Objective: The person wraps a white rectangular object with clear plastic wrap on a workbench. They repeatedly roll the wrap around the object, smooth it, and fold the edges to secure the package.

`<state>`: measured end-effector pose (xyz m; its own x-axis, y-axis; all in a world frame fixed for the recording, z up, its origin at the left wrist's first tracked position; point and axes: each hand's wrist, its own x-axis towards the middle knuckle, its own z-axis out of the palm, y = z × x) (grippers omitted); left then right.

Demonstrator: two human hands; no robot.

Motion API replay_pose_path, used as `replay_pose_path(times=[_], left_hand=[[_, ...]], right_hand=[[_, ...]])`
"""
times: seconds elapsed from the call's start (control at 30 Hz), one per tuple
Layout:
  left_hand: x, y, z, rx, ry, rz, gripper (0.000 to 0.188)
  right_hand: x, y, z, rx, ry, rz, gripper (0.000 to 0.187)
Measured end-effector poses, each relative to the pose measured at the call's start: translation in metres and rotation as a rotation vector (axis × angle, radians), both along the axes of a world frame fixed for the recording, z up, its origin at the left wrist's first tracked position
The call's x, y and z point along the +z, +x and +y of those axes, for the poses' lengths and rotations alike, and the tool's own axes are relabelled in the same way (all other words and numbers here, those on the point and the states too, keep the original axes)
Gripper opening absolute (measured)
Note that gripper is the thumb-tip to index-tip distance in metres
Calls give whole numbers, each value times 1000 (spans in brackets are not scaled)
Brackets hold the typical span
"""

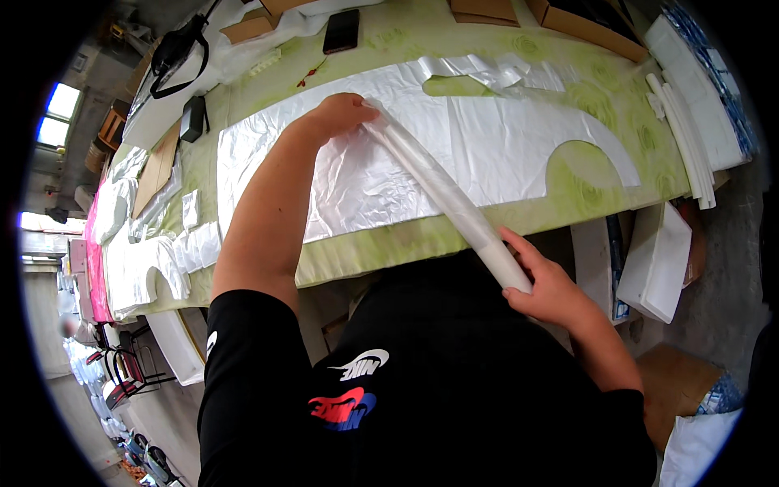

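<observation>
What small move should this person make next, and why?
Probably swing the right hand forward over the green-patterned tablecloth: it holds the near end of the long, whitish plastic roll beyond the cloth's front edge, while the left hand has the far end over the shiny white plastic sheet.

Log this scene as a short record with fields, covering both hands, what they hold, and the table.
Left hand: at the far end of the white roll
Right hand: gripping the roll's near end
Roll position: slanting, partly over the white sheet, near end past the table edge
Sheet: spread out, wrinkled, with curved cut-outs
Table cover: green, patterned
Beyond sheet: dark phone
</observation>
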<state>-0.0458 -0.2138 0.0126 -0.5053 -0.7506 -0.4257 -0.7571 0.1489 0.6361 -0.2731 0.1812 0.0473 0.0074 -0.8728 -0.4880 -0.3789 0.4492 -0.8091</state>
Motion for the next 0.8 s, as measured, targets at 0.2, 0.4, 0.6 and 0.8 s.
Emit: replay_pose_path(times=[0.2,0.4,0.6,0.8], left_hand=[[-12,-2,-2,-74,-197,-98,48],[-3,-7,8,-114,-286,-175,50],[-14,-11,30,32,-634,-77,59],[-40,-11,160,-436,-905,167,89]], right_hand=[[-10,-30,87,10,109,132,90],[-18,-62,189,-109,233,62,72],[-68,-88,278,-439,314,-91,69],[-52,-92,220,-399,129,68,66]])
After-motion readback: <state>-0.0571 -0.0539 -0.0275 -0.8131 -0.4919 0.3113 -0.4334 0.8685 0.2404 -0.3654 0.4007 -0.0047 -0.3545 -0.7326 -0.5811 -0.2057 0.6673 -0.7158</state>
